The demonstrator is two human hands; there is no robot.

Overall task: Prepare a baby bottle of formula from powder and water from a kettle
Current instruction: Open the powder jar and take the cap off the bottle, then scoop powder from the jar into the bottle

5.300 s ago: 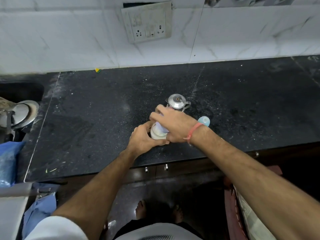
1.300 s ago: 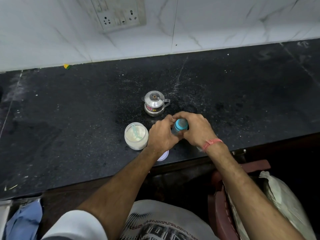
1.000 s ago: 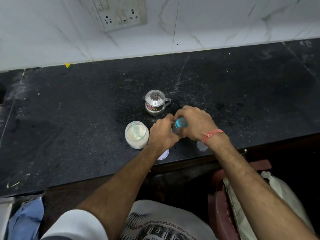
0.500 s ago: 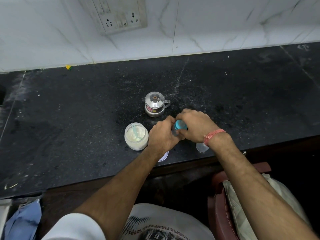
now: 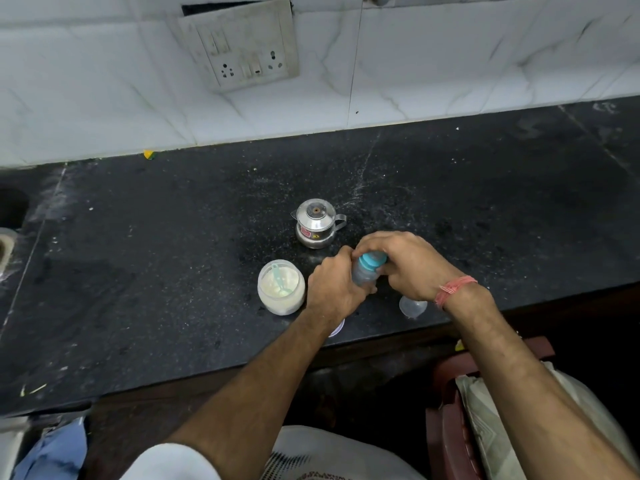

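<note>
A baby bottle [image 5: 366, 273] with a blue collar stands tilted near the front edge of the black counter [image 5: 173, 258]. My left hand [image 5: 334, 287] grips the bottle's body from the left. My right hand [image 5: 407, 265] curls round the blue collar from the right. An open jar of white formula powder [image 5: 281, 287] with a pale green scoop in it stands just left of my left hand. A small steel kettle [image 5: 317, 223] with its lid on stands behind the bottle. A clear bottle cap [image 5: 412, 306] lies under my right wrist.
A white round lid [image 5: 337, 330] peeks out under my left forearm at the counter's edge. A socket panel [image 5: 242, 46] hangs on the tiled wall. A sink edge [image 5: 7, 237] is at the far left. A red chair [image 5: 450, 427] with a bag stands at lower right.
Both hands moved from the powder jar to the bottle. The jar now stands open, and the clear cap lies on the counter. Over the last second the hands stay on the bottle.
</note>
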